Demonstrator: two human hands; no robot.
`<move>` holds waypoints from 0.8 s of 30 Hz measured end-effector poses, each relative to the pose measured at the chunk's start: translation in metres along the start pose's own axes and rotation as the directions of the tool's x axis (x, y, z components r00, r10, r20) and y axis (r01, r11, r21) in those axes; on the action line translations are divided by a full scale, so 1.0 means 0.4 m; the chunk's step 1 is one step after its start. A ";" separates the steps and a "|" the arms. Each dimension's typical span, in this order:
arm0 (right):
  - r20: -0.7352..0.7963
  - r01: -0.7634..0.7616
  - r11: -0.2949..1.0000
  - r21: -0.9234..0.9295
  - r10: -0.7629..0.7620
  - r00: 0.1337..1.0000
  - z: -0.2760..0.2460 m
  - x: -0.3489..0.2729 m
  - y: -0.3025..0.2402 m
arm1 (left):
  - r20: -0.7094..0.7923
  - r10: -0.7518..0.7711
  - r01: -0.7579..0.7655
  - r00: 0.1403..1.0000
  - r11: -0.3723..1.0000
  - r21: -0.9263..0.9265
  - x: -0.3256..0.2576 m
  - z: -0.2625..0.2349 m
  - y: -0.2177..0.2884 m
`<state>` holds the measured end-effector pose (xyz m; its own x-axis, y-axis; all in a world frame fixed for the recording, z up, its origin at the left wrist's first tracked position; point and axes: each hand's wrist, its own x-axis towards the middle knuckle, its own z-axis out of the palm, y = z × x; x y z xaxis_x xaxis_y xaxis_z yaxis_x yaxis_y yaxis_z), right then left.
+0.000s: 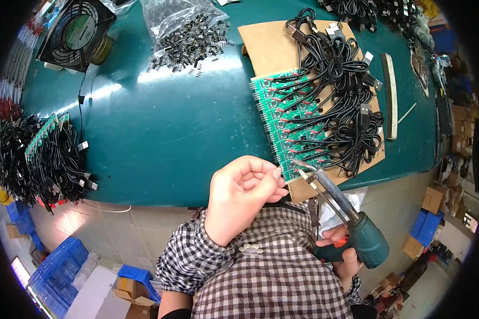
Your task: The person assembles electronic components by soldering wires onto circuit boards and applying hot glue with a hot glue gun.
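The left hand pinches something tiny at the near edge of the green circuit board strip, steadying it; the right hand grips the teal pistol-shaped soldering gun, its tip at that edge.

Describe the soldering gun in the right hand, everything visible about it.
The soldering gun has a dark teal pistol body, an orange trigger and a long metal barrel ending in a thin tip. The right hand grips its handle low at the table's near edge. It slants up and to the left, its tip at the near end of the green circuit board strip, close to the left hand fingertips.
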<state>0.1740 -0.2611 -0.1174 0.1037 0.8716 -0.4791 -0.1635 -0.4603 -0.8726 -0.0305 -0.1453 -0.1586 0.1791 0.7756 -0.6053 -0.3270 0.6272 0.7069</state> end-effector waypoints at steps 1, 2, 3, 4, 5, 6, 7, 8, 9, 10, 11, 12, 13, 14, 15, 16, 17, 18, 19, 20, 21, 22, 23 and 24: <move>-0.005 0.006 1.000 0.001 -0.006 1.000 0.001 0.000 0.000 | 0.006 -0.013 0.013 1.000 1.000 -0.005 0.001 -0.001 0.002; -0.004 0.005 1.000 0.000 -0.005 1.000 0.000 0.000 -0.001 | 0.005 -0.013 0.013 1.000 1.000 -0.006 0.002 -0.003 0.002; 0.010 0.005 1.000 -0.002 -0.005 1.000 -0.003 0.001 0.000 | 0.010 -0.023 0.023 1.000 1.000 -0.019 0.002 -0.005 0.003; 0.024 0.006 1.000 -0.005 -0.006 1.000 -0.004 0.001 0.000 | 0.015 -0.033 0.034 0.999 0.999 -0.032 0.002 -0.006 0.004; 0.020 0.006 1.000 -0.005 -0.006 1.000 -0.004 -0.001 0.002 | 0.019 -0.035 0.036 0.999 0.999 -0.031 0.004 -0.007 0.004; 0.008 0.009 1.000 -0.001 -0.009 1.000 -0.003 -0.002 0.005 | 0.025 -0.036 0.037 0.999 0.999 -0.035 0.004 -0.007 0.004; -0.005 0.012 1.000 0.003 -0.012 1.000 -0.003 -0.003 0.006 | 0.030 -0.038 0.039 0.999 0.998 -0.040 0.003 -0.008 0.005; -0.005 0.011 1.000 0.004 -0.011 1.000 -0.004 -0.004 0.006 | 0.030 -0.038 0.039 0.999 0.998 -0.039 0.003 -0.008 0.007; -0.001 0.002 1.000 -0.005 -0.002 1.000 -0.003 -0.004 0.003 | 0.032 -0.041 0.042 0.999 0.999 -0.035 0.003 -0.009 0.009; 0.003 -0.007 1.000 -0.014 0.007 1.000 -0.003 -0.005 0.001 | 0.035 -0.044 0.045 0.998 0.999 -0.031 0.003 -0.010 0.010; 0.003 -0.007 1.000 -0.014 0.007 1.000 -0.003 -0.006 -0.001 | 0.035 -0.044 0.045 0.998 0.998 -0.031 0.004 -0.012 0.010; 0.005 -0.019 1.000 -0.021 0.019 1.000 -0.004 -0.007 -0.003 | 0.041 -0.041 0.043 0.998 0.998 -0.040 0.004 -0.012 0.009; 0.007 -0.030 0.999 -0.027 0.030 1.000 -0.004 -0.008 -0.004 | 0.048 -0.039 0.041 0.998 0.998 -0.049 0.005 -0.013 0.009; 0.006 -0.030 0.999 -0.028 0.031 1.000 -0.002 -0.008 -0.003 | 0.048 -0.039 0.042 0.998 0.998 -0.050 0.005 -0.013 0.009; -0.005 -0.020 0.999 -0.025 0.020 1.000 -0.001 -0.008 0.001 | 0.046 -0.034 0.036 0.998 0.998 -0.046 0.005 -0.012 0.008; -0.017 -0.010 1.000 -0.023 0.010 1.000 -0.001 -0.007 0.003 | 0.044 -0.028 0.030 0.999 0.999 -0.041 0.005 -0.010 0.008; -0.018 -0.010 1.000 -0.022 0.010 1.000 -0.001 -0.007 0.004 | 0.044 -0.029 0.031 0.999 0.999 -0.040 0.005 -0.010 0.007; -0.015 -0.008 1.000 -0.020 0.008 1.000 -0.001 -0.005 0.004 | 0.038 -0.028 0.029 0.999 0.999 -0.033 0.005 -0.010 0.008; -0.012 -0.006 1.000 -0.018 0.006 1.000 -0.001 -0.005 0.004 | 0.032 -0.027 0.028 0.999 0.999 -0.026 0.005 -0.011 0.008; -0.011 -0.007 1.000 -0.018 0.007 1.000 -0.003 -0.005 0.005 | 0.031 -0.027 0.028 0.999 0.999 -0.026 0.005 -0.012 0.008; 0.000 -0.010 1.000 -0.017 0.010 1.000 -0.006 -0.005 0.006 | 0.038 -0.025 0.026 0.999 0.999 -0.028 0.006 -0.012 0.008; 0.010 -0.012 1.000 -0.015 0.012 1.000 -0.008 -0.006 0.007 | 0.045 -0.024 0.025 0.999 0.999 -0.029 0.007 -0.012 0.008; 0.010 -0.012 1.000 -0.015 0.013 1.000 -0.008 -0.006 0.006 | 0.045 -0.024 0.025 0.999 0.999 -0.029 0.007 -0.011 0.009; 0.012 -0.022 1.000 -0.014 0.022 1.000 -0.007 -0.006 0.004 | 0.046 -0.031 0.032 0.998 0.999 -0.023 0.007 -0.012 0.010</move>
<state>0.1762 -0.2646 -0.1180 0.0887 0.8633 -0.4969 -0.1515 -0.4814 -0.8633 -0.0357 -0.1407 -0.1591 0.2321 0.7580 -0.6095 -0.3423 0.6502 0.6783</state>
